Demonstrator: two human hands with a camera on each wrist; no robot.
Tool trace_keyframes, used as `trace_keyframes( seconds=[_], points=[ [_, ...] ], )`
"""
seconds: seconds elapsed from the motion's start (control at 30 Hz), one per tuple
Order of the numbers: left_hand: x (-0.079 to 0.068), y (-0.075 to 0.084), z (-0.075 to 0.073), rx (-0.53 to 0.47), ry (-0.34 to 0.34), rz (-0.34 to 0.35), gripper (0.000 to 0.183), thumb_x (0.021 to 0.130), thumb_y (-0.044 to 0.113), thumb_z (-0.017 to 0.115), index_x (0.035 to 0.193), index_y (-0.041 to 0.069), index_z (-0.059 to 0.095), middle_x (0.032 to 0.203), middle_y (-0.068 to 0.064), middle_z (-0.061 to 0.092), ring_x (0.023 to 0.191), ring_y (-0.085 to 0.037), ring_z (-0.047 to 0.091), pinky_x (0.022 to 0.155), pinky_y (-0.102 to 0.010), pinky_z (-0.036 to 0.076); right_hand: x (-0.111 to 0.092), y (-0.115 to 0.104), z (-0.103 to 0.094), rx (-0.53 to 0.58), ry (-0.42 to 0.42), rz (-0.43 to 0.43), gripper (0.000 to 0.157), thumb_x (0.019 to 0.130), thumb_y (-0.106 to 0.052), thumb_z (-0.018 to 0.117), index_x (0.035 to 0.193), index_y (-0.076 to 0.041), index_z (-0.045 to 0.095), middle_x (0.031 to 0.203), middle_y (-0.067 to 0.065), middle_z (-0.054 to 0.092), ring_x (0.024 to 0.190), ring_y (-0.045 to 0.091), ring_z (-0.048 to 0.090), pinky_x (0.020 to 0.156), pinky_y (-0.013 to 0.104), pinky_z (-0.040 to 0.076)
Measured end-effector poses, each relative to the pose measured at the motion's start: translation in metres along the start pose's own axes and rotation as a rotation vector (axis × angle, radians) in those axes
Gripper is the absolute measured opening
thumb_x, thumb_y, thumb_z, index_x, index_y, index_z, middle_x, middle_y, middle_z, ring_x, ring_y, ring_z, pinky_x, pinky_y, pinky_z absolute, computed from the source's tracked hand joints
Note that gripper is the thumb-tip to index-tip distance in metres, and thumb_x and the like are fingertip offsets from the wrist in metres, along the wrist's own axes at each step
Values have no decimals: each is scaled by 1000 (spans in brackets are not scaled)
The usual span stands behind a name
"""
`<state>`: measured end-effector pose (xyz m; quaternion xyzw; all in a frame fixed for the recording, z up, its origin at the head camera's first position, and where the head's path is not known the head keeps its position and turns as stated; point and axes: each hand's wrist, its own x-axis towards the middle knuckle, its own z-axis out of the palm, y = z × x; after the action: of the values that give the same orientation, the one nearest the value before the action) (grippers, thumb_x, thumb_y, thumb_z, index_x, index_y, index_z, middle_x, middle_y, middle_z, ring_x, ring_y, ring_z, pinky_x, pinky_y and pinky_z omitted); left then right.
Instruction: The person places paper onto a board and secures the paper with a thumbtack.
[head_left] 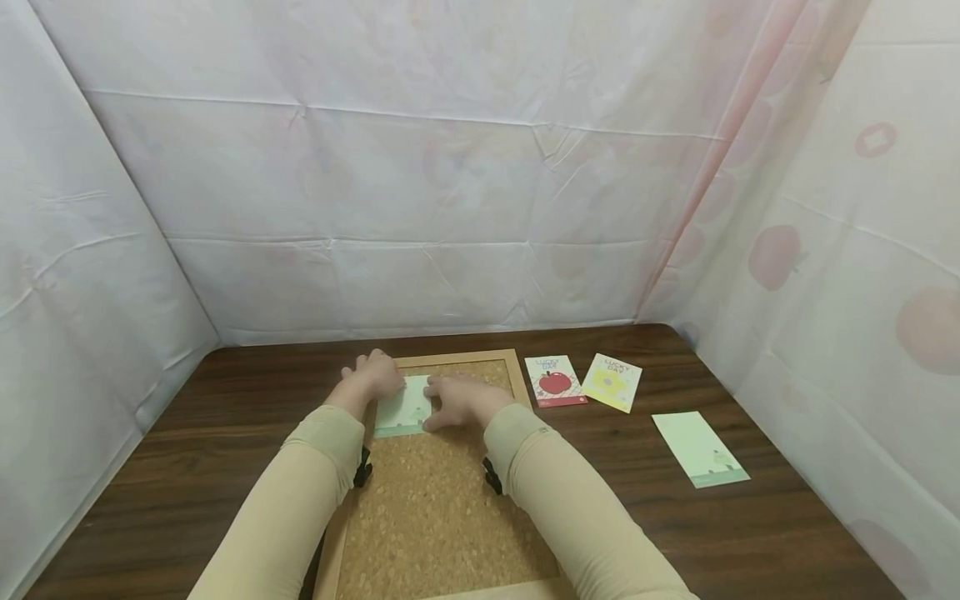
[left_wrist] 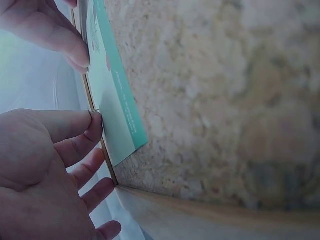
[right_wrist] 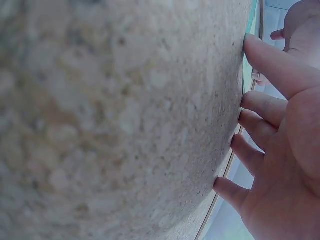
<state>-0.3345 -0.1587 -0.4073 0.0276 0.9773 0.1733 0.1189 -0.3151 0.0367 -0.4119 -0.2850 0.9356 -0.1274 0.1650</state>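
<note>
A pale green card (head_left: 405,406) with a darker green bottom strip lies on the cork board (head_left: 442,508), near its upper left corner. Over the card's left side, my left hand (head_left: 374,374) pinches a thin metal pin (left_wrist: 95,110) between thumb and index finger, its point toward the card. The pin's head is hidden by the fingertips. My right hand (head_left: 467,400) rests at the card's right edge, its fingers (right_wrist: 250,120) spread, their tips touching the card edge and the cork.
Right of the board's wooden frame (head_left: 517,375) lie a red apple card (head_left: 555,382) and a yellow flower card (head_left: 612,383). Another pale green card (head_left: 700,450) lies farther right on the dark wooden table (head_left: 187,467). White printed curtains (head_left: 420,183) hang around the table.
</note>
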Motion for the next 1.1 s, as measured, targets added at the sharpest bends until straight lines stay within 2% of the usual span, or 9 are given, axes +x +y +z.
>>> trace_keyframes(
  seconds=[0.23, 0.4, 0.83, 1.1],
  points=[
    [2, 0, 2, -4, 12, 0, 31, 101, 20, 48, 112, 2, 71, 138, -22, 43, 125, -44, 35, 108, -72, 16, 1, 1, 1, 13, -7, 13, 69, 93, -44, 72, 153, -19, 49, 165, 0, 31, 151, 27, 27, 120, 44, 22],
    [1, 1, 2, -1, 18, -3, 29, 101, 20, 50, 110, 3, 71, 134, -21, 45, 124, -43, 36, 107, -72, 18, 2, 2, 1, 13, -6, 5, 67, 94, -43, 72, 152, -19, 49, 165, 2, 31, 151, 30, 25, 120, 47, 21],
    [2, 4, 1, 43, 8, -17, 30, 101, 20, 50, 114, 4, 71, 135, -21, 45, 127, -45, 36, 107, -72, 18, 3, 2, 1, -2, 1, -10, 67, 93, -44, 73, 151, -19, 51, 164, 1, 33, 150, 27, 28, 120, 43, 24],
    [-2, 10, 1, 38, 6, -44, 29, 100, 17, 48, 113, 2, 71, 138, -22, 44, 131, -45, 33, 111, -72, 12, 3, 2, 1, 24, -1, 6, 67, 92, -43, 74, 150, -17, 52, 163, 1, 34, 150, 28, 30, 119, 45, 26]
  ],
)
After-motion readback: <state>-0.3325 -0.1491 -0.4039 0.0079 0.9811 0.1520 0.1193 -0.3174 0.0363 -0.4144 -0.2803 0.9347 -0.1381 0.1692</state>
